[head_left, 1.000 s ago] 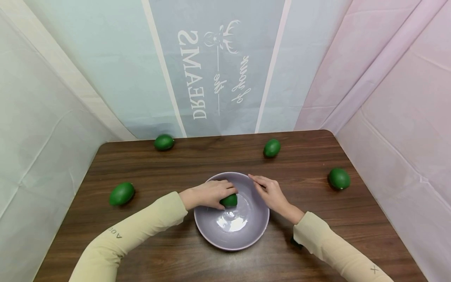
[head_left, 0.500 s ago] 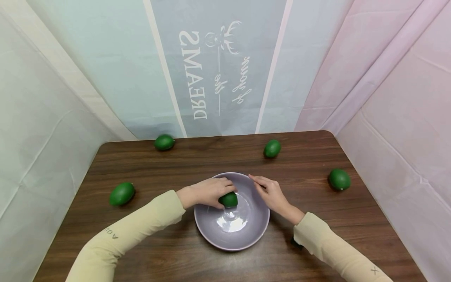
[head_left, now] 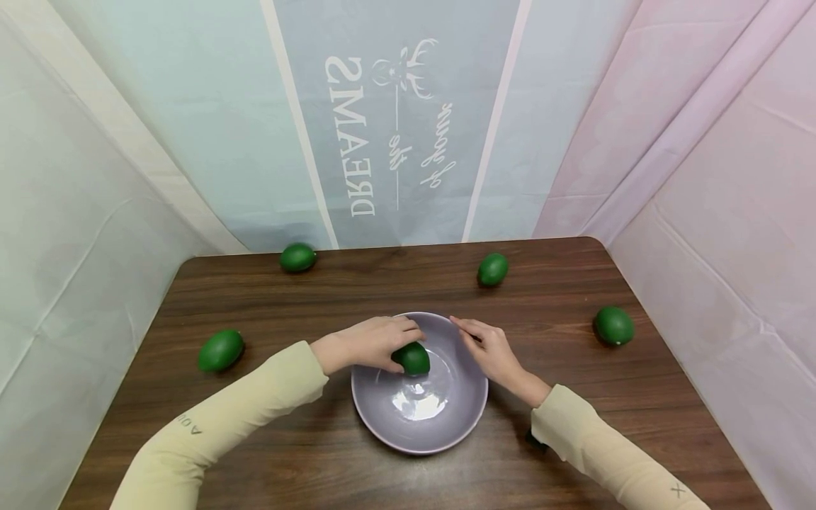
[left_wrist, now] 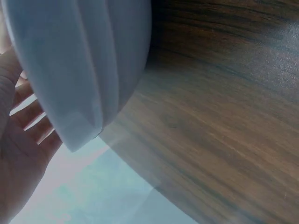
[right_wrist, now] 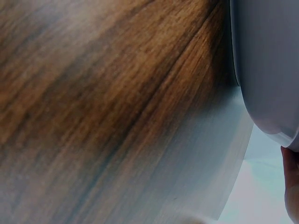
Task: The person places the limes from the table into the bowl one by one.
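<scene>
In the head view, a shallow purple-grey bowl (head_left: 408, 425) stands on the brown wooden table, with a green lime (head_left: 414, 359) inside it. My left hand (head_left: 366, 343) reaches over the bowl's left rim, its thumb and loosely bent fingers around the lime's left side. The left wrist view shows spread fingers (left_wrist: 35, 116) beyond the bowl's wall (left_wrist: 93, 60); the lime is out of sight there. My right hand (head_left: 494, 354) holds the bowl's upper right rim, thumb inside. A finger (right_wrist: 290, 172) touches the rim in the right wrist view.
Loose limes lie around the bowl: one at left (head_left: 221, 350), one at back left (head_left: 297, 257), one at back right (head_left: 493, 270) and one at far right (head_left: 614, 325). Cloth walls (head_left: 408, 142) enclose the back and sides of the table (head_left: 319, 453).
My left hand has drawn back slightly to the left and up, so more of the lime shows. The lime stays nearly in place in the bowl. My right hand has not moved.
</scene>
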`<state>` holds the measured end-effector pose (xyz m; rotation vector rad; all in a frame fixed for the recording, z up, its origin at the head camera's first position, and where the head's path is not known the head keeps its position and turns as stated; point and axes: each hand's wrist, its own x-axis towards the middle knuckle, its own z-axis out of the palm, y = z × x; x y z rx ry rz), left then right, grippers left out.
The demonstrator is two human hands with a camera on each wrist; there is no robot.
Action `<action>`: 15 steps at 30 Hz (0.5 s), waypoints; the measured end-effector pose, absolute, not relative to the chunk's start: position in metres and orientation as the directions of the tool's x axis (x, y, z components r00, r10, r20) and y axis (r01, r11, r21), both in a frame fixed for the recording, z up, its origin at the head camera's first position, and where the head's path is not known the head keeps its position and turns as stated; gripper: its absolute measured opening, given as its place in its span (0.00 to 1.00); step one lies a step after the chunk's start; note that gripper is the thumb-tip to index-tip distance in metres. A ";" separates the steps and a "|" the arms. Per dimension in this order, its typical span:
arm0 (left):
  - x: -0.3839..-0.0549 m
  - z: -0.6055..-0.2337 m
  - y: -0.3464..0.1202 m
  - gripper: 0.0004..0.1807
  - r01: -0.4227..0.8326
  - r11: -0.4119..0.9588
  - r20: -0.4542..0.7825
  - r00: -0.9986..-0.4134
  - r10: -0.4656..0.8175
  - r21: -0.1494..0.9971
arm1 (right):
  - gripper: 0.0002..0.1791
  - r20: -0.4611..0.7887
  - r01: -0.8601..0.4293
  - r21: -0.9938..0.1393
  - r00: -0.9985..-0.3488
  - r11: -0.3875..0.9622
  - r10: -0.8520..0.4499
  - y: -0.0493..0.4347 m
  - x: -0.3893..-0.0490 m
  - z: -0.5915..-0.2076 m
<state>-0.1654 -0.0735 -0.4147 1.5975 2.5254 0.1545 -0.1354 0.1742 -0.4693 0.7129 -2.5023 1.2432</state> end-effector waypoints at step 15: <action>-0.167 -0.397 -0.086 0.29 0.891 0.429 0.015 -0.436 0.900 0.152 | 0.16 0.429 -0.529 -0.676 -0.848 0.513 -0.309 0.174 -0.136 -0.470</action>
